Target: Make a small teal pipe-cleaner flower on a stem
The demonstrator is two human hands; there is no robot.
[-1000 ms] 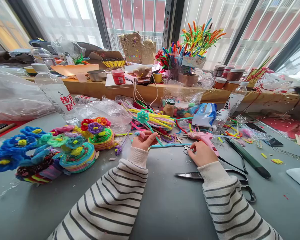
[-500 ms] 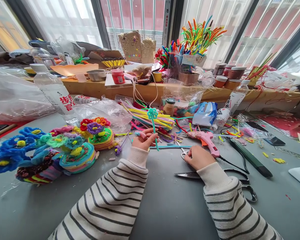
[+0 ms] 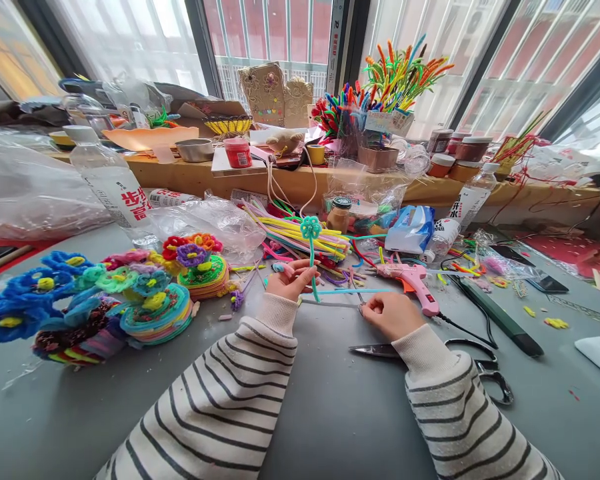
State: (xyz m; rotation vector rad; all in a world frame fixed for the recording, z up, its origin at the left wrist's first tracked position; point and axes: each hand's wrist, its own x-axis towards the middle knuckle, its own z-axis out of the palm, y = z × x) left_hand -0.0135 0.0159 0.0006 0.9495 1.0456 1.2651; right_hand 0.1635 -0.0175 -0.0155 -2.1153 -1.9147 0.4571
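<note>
My left hand (image 3: pixel 293 280) pinches the stem of a teal pipe-cleaner flower (image 3: pixel 311 228), which stands upright with its looped head above my fingers. Something pink and pale blue shows at the fingers of this hand; I cannot make out what it is. My right hand (image 3: pixel 393 315) is closed on a small pair of scissors (image 3: pixel 359 298), mostly hidden by the fingers. A light-blue pipe cleaner (image 3: pixel 347 291) stretches behind, between the two hands. Beneath my right wrist lie large black-handled scissors (image 3: pixel 375 349), blades pointing left.
Finished pipe-cleaner flowers (image 3: pixel 45 285) stand at the left. Behind my hands lie a bundle of pipe cleaners (image 3: pixel 300 237) and a pink glue gun (image 3: pixel 413 280) with its cord. A water bottle (image 3: pixel 107 180) leans at the left. Jars and craft things crowd the ledge (image 3: pixel 170 177).
The flower has shifted slightly right in my left hand's pinch. My right hand has moved a little left with the small scissors, which are now more hidden.
</note>
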